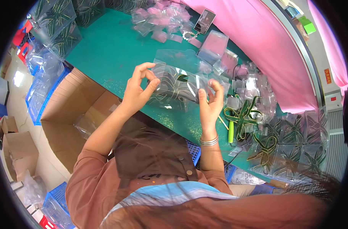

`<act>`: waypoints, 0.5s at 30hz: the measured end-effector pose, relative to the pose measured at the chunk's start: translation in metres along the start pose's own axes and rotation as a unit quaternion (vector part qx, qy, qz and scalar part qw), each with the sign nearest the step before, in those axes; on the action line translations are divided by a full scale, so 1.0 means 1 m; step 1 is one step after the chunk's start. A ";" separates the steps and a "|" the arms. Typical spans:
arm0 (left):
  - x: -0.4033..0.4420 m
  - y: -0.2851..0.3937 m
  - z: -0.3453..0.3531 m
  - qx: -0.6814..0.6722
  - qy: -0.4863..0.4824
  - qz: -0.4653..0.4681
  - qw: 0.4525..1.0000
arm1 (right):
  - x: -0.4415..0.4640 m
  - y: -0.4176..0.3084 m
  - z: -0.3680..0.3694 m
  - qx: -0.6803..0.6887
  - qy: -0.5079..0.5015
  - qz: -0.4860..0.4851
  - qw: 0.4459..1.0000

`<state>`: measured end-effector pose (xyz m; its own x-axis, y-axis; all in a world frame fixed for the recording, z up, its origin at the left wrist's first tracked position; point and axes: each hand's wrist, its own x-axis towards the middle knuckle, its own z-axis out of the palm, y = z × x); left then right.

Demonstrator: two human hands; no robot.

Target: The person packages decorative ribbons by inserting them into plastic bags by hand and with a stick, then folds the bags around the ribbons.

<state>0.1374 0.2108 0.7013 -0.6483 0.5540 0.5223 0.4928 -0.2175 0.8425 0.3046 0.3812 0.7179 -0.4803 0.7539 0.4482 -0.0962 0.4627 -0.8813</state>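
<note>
Probably, light, even tension best suits the clear rectangular plastic sleeve [176,83], with left hand [138,90] and right hand [211,108] fingers gripping opposite ends.

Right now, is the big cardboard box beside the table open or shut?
Open: the cardboard box shows its inner walls, with clear plastic inside.

green tabletop [105,45], plain pink cloth [258,42], blue crates [48,91]
</note>
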 end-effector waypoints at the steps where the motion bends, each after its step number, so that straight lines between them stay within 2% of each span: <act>1: 0.000 0.001 0.002 0.001 0.000 -0.002 1.000 | 0.002 0.003 -0.003 -0.043 -0.017 -0.022 0.999; 2: 0.002 0.005 0.005 0.047 0.027 0.031 0.998 | 0.003 0.002 -0.004 -0.043 -0.017 -0.020 0.999; 3: 0.003 0.009 0.007 0.092 0.054 0.064 0.992 | 0.004 0.000 -0.005 -0.138 -0.006 -0.136 0.981; 4: 0.006 0.011 0.005 0.091 0.054 0.061 0.993 | 0.005 -0.001 -0.006 -0.229 0.005 -0.248 0.941; 5: 0.010 0.011 0.001 0.177 0.046 0.143 0.973 | 0.008 0.012 -0.016 -0.257 -0.097 -0.349 0.896; 6: 0.013 0.011 -0.003 0.262 0.037 0.225 0.938 | 0.009 0.018 -0.018 -0.258 -0.098 -0.348 0.896; 8: 0.005 -0.004 -0.004 0.224 0.006 0.218 0.950 | 0.010 0.025 -0.018 -0.127 -0.183 -0.308 0.925; 10: 0.003 -0.011 -0.012 0.190 -0.021 0.211 0.959 | 0.013 0.026 -0.023 -0.132 -0.208 -0.317 0.916; 12: 0.006 -0.013 -0.023 0.166 -0.112 0.213 0.956 | 0.012 0.023 -0.027 -0.122 -0.233 -0.244 0.933; 13: 0.007 -0.014 -0.024 0.170 -0.111 0.213 0.956 | 0.013 0.027 -0.030 -0.118 -0.251 -0.258 0.925; 15: 0.007 -0.016 -0.023 0.082 -0.130 0.191 0.969 | 0.013 0.029 -0.031 -0.113 -0.256 -0.254 0.926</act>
<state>0.1114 0.1993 0.6940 -0.2421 0.6463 0.7237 0.7676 -0.3286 0.5502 0.3229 0.4192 0.7027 -0.7786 0.1193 0.6161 -0.2663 0.8262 -0.4965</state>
